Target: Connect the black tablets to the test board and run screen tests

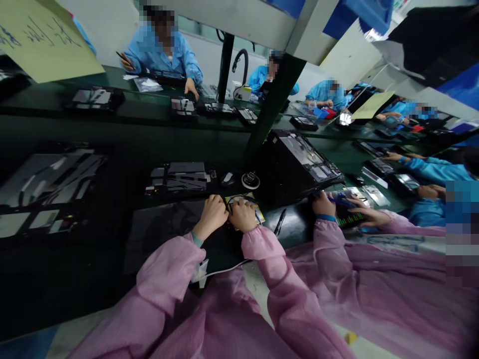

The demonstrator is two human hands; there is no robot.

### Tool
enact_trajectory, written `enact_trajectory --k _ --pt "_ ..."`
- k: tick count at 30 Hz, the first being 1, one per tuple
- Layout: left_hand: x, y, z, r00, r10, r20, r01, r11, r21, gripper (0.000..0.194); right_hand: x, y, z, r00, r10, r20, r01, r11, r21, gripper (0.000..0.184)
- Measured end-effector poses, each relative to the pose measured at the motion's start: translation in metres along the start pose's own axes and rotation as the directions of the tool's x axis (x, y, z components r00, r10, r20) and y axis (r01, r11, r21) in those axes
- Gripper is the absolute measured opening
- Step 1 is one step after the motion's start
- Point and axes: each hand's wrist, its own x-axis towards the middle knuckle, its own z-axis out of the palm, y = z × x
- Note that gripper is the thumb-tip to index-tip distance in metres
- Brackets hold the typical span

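My left hand (212, 215) is closed, fingers curled down at the right end of a dark flat panel (160, 232). Beside it my right hand (243, 215) is closed too, over a yellow-edged item (261, 216) that it partly covers. The hands nearly touch. What their fingers pinch is hidden. Behind them lie an opened dark device (183, 177) with flat grey parts and strips, and a round white-rimmed object (250, 180). A black pen-like tool (280, 222) rests right of my right hand. Below the hands runs a thin white cable (228, 269).
At right, a co-worker's pink sleeve (329, 237) and hands are close by. A tall black stack (280, 172) stands behind, near a slanting dark green post (275, 102). More opened devices (56, 179) lie left. Several people in blue sit across the raised bench (142, 114).
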Motion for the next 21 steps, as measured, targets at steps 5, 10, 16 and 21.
enact_trajectory --k 5,10,16,21 --pt "-0.020 -0.002 -0.022 0.994 -0.002 -0.113 -0.009 0.996 -0.092 0.025 -0.003 0.013 -0.015 0.999 0.008 -0.051 -0.004 0.997 0.077 0.020" --pt "-0.107 -0.054 -0.042 0.912 -0.172 -0.373 0.096 0.972 -0.212 0.040 -0.016 0.005 -0.015 0.960 -0.140 -0.244 0.236 0.872 0.429 0.024" --pt "-0.180 -0.100 -0.029 0.734 -0.525 -0.431 0.445 0.851 -0.278 0.043 -0.023 -0.036 0.010 0.954 -0.159 -0.254 0.260 0.862 0.435 0.033" --pt "-0.187 -0.087 -0.047 0.601 -0.722 -0.343 0.386 0.638 -0.666 0.044 -0.023 -0.039 0.007 0.934 -0.108 -0.341 0.298 0.763 0.574 0.037"
